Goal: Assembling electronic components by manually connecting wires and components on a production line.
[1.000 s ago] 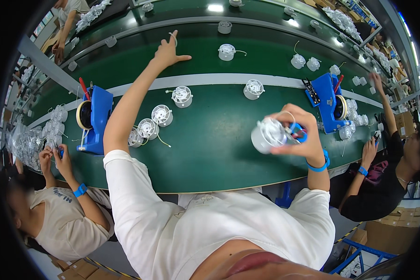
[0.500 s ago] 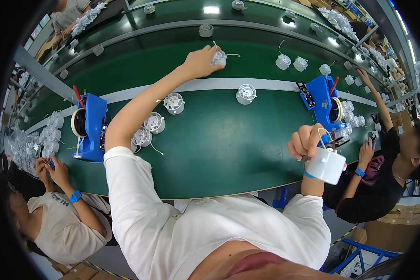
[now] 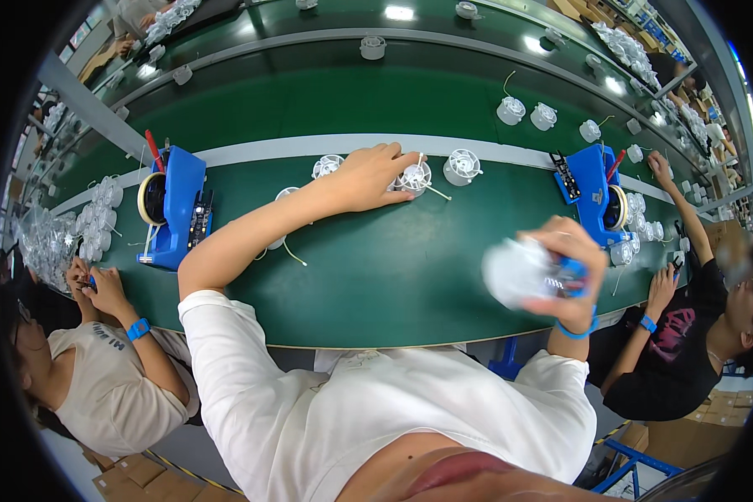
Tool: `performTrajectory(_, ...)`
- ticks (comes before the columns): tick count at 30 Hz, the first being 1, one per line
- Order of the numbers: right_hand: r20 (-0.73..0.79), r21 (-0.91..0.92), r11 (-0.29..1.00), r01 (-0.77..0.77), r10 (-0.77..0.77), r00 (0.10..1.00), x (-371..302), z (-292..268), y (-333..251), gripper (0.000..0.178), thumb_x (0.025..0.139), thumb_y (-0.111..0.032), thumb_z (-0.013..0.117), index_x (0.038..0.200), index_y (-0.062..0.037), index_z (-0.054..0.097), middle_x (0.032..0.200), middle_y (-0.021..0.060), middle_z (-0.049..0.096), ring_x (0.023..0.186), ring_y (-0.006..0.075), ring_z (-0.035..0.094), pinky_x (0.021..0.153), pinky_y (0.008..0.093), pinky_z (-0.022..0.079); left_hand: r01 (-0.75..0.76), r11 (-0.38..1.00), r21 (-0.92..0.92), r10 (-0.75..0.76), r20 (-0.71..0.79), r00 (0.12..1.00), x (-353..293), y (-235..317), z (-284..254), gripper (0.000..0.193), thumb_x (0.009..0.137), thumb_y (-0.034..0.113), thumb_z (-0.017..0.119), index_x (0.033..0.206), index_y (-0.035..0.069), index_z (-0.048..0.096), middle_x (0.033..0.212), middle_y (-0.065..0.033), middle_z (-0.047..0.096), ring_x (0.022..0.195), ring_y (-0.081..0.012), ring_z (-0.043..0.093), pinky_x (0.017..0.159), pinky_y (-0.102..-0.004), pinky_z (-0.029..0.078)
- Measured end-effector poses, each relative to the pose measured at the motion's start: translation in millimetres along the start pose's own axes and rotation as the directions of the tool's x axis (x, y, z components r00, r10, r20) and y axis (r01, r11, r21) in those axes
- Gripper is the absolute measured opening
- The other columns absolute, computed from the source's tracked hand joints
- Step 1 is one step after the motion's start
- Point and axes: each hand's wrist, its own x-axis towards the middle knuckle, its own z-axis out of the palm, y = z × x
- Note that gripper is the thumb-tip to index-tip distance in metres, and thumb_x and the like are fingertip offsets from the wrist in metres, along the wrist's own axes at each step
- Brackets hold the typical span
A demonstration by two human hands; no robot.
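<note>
My left hand (image 3: 368, 177) reaches across the green worktop, its fingers closed round a small white round housing (image 3: 414, 177) with a spoked top and a pale wire. Beside it, to the right, stands a similar spoked housing (image 3: 462, 167). More lie to the left, one housing (image 3: 328, 165) behind my hand and others partly covered by my forearm. Over the right part of the worktop, my right hand (image 3: 573, 255) grips another white housing (image 3: 514, 272), smeared by motion. A blue-handled tool (image 3: 571, 276) is also in that hand; its kind is too blurred to tell.
Blue stands with spools are at left (image 3: 176, 209) and right (image 3: 594, 197). A pale rail (image 3: 309, 149) divides the worktop from the green belt (image 3: 309, 100), which carries several housings. Co-workers sit on both sides; bagged white parts (image 3: 46, 238) lie at far left.
My left hand has brought a housing from the belt back over the rail to the worktop. My right hand has turned, and its housing has swung left.
</note>
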Motion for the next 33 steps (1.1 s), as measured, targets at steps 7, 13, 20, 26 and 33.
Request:
performTrajectory(7, 0.148, 0.03, 1.0, -0.008, 0.004, 0.989, -11, 15, -1, 0.046, 0.059, -0.019, 0.089, 0.094, 0.0012, 0.067, 0.086, 0.0097, 0.062, 0.072, 0.0189, 0.057, 0.063, 0.0303, 0.046, -0.018, 1.0, 0.009, 0.018, -0.02, 1.0, 0, -4, 9, 0.059, 0.087, 0.037, 0.065, 0.137, 0.015, 0.042, 0.103, -0.0144, 0.053, 0.097, -0.0329, 0.055, 0.08, -0.0418, 0.046)
performTrajectory(13, 0.063, -0.05, 0.998, 0.03, -0.027, 0.998, -18, 14, -6, 0.049, 0.062, -0.024, 0.089, 0.095, 0.0023, 0.063, 0.088, 0.0123, 0.061, 0.076, 0.0196, 0.059, 0.066, 0.0312, 0.048, 0.013, 1.0, 0.009, -0.014, 0.081, 0.997, 0, -2, -3, 0.065, 0.087, 0.039, 0.065, 0.14, 0.013, 0.038, 0.107, -0.0163, 0.052, 0.098, -0.0335, 0.054, 0.083, -0.0418, 0.045)
performTrajectory(20, -0.714, 0.482, 0.866, 0.132, 0.301, 0.633, -70, -17, 7, 0.059, 0.066, -0.033, 0.083, 0.106, 0.0033, 0.063, 0.107, 0.0147, 0.063, 0.086, 0.0234, 0.06, 0.079, 0.0327, 0.049, 0.241, 0.941, -0.236, -0.154, 0.335, 0.93, 24, -21, -59, 0.093, 0.089, 0.06, 0.053, 0.149, -0.001, 0.017, 0.138, -0.0222, 0.044, 0.124, -0.0371, 0.046, 0.102, -0.0427, 0.039)
performTrajectory(26, -0.42, -0.041, 0.998, 0.039, -0.053, 0.906, -36, -15, 2, 0.054, 0.06, -0.028, 0.088, 0.095, 0.0015, 0.06, 0.093, 0.0108, 0.062, 0.078, 0.0207, 0.06, 0.065, 0.0317, 0.047, 0.242, 0.955, -0.171, -0.251, -0.037, 0.967, 119, -47, -23, 0.113, 0.079, 0.079, 0.048, 0.15, 0.0, 0.013, 0.143, -0.0324, 0.032, 0.132, -0.044, 0.038, 0.105, -0.0485, 0.036)
performTrajectory(33, -0.285, -0.347, 0.932, 0.106, -0.213, 0.935, -53, -41, 3, 0.056, 0.068, -0.04, 0.08, 0.102, 0.0014, 0.061, 0.091, 0.0128, 0.064, 0.083, 0.0257, 0.061, 0.071, 0.0361, 0.048, 0.026, 0.943, 0.332, 0.043, -0.198, 0.979, 211, -42, 44, 0.095, 0.081, 0.069, 0.056, 0.152, 0.019, 0.018, 0.137, -0.031, 0.039, 0.123, -0.0451, 0.046, 0.096, -0.047, 0.045)
